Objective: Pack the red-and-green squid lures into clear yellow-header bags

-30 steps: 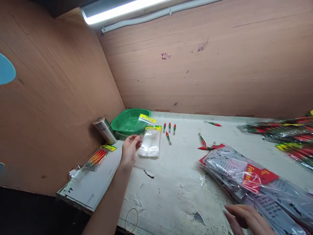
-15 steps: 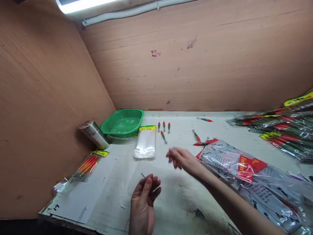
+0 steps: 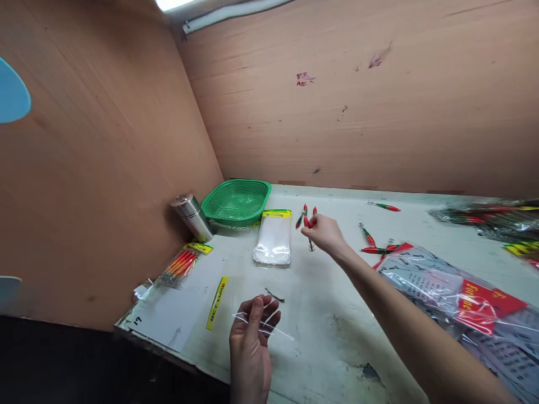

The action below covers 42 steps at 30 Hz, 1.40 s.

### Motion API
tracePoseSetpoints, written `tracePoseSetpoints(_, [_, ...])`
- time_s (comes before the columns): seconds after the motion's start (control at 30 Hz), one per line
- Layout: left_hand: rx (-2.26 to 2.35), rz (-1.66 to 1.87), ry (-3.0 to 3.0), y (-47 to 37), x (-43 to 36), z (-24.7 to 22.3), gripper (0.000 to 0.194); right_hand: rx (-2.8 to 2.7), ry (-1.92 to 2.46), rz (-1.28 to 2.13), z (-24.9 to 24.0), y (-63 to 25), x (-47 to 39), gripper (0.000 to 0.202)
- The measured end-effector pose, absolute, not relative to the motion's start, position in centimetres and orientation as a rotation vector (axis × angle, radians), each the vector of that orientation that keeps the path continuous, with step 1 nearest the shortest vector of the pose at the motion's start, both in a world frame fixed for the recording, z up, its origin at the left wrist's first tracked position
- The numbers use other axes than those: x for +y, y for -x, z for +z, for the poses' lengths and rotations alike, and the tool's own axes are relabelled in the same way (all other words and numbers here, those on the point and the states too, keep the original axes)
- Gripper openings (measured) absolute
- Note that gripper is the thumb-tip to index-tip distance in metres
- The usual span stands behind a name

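My left hand [image 3: 252,342], low in the middle, is closed on a clear plastic bag whose yellow header [image 3: 217,303] reads BCT LURE. The film is almost invisible, with bright creases crossing the fingers. A small dark strip [image 3: 275,295] shows by the fingertips; I cannot tell what it is. Farther forward, my right hand [image 3: 325,232] pinches red-and-green fishing lures [image 3: 306,214] with its thumb and fingers. Its fingers partly hide them, so how many are gripped is unclear. A metal hook crown [image 3: 311,246] points down below the fingers. Left of this hand lies a stack of clear bags [image 3: 273,241].
A green basket [image 3: 238,205] and a metal flask [image 3: 191,217] stand at the back left. Packed orange lures [image 3: 180,265] lie near the left edge. More lures [image 3: 367,235] are at right, beside a printed plastic package [image 3: 458,286] and bagged lures [image 3: 471,214].
My right hand has moved forward onto the lures and closed there. The yellow header of the bag in my left hand now shows. The view has swung left.
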<state>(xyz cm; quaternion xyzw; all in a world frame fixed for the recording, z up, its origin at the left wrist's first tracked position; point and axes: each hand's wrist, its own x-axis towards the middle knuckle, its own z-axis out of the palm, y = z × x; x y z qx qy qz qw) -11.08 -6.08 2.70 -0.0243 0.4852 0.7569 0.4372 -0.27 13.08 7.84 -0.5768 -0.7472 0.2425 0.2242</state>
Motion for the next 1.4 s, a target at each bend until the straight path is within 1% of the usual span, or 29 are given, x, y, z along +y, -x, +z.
tracePoseSetpoints(0.07, [1.185,1.887,0.063,11.0,-5.8,2.3,0.045,-2.046,1.518,0.747,8.5,-2.1,10.1,0.006])
tracePoseSetpoints(0.1, [1.174,1.882,0.058,10.8,-5.6,2.1,0.045,-2.033,1.449,0.824,8.6,-3.3,8.5,0.007])
tracePoseSetpoints(0.17, [1.154,1.864,0.046,10.4,-5.1,1.8,0.043,-1.912,1.243,1.09,8.4,-5.4,5.7,0.014])
tracePoseSetpoints(0.23, [1.141,1.848,0.034,10.0,-4.8,1.6,0.042,-1.805,1.18,1.248,7.4,-6.7,4.1,0.02])
tracePoseSetpoints(0.33, [1.144,1.819,0.032,9.5,-4.5,1.5,0.042,-1.778,1.397,1.365,5.0,-7.6,4.1,0.027])
tracePoseSetpoints(0.43, [1.168,1.796,0.037,9.3,-4.5,1.4,0.042,-1.685,1.614,1.655,3.0,-8.2,5.3,0.037])
tracePoseSetpoints(0.53, [1.189,1.785,0.035,9.2,-4.5,1.3,0.041,-1.574,1.62,1.862,2.1,-8.9,5.7,0.042])
tracePoseSetpoints(0.6, [1.196,1.776,0.038,9.0,-4.4,1.2,0.04,-1.564,1.615,1.876,2.0,-9.2,5.5,0.041])
tracePoseSetpoints(0.7, [1.202,1.758,0.026,8.8,-4.2,1.0,0.038,-1.588,1.643,1.828,1.9,-9.5,5.1,0.032])
tracePoseSetpoints(0.8, [1.197,1.749,0.004,8.8,-4.1,0.9,0.038,-1.666,1.716,1.71,1.5,-9.7,5.1,0.021])
tracePoseSetpoints(0.93, [1.19,1.754,-0.005,8.8,-4.3,0.9,0.04,-1.871,1.787,1.421,1.0,-10.0,5.5,0.014])
tracePoseSetpoints(1.1, [1.19,1.729,0.0,8.8,-4.5,1.0,0.038,-2.122,1.759,1.073,1.6,-9.8,5.0,0.007])
tracePoseSetpoints(1.13, [1.194,1.725,-0.001,8.8,-4.5,1.0,0.037,-2.153,1.738,1.015,1.7,-10.0,4.7,0.007])
tracePoseSetpoints(1.23, [1.201,1.732,-0.003,9.0,-4.6,1.1,0.036,-2.206,1.619,0.782,1.5,-11.3,2.8,0.017])
tracePoseSetpoints(1.3, [1.206,1.739,-0.005,9.1,-4.6,1.0,0.036,-2.183,1.58,0.612,0.7,-12.7,0.9,0.021])
tracePoseSetpoints(1.4, [1.219,1.732,-0.017,9.0,-4.6,1.0,0.035,-2.089,1.645,0.427,-1.4,-14.3,-1.6,0.027])
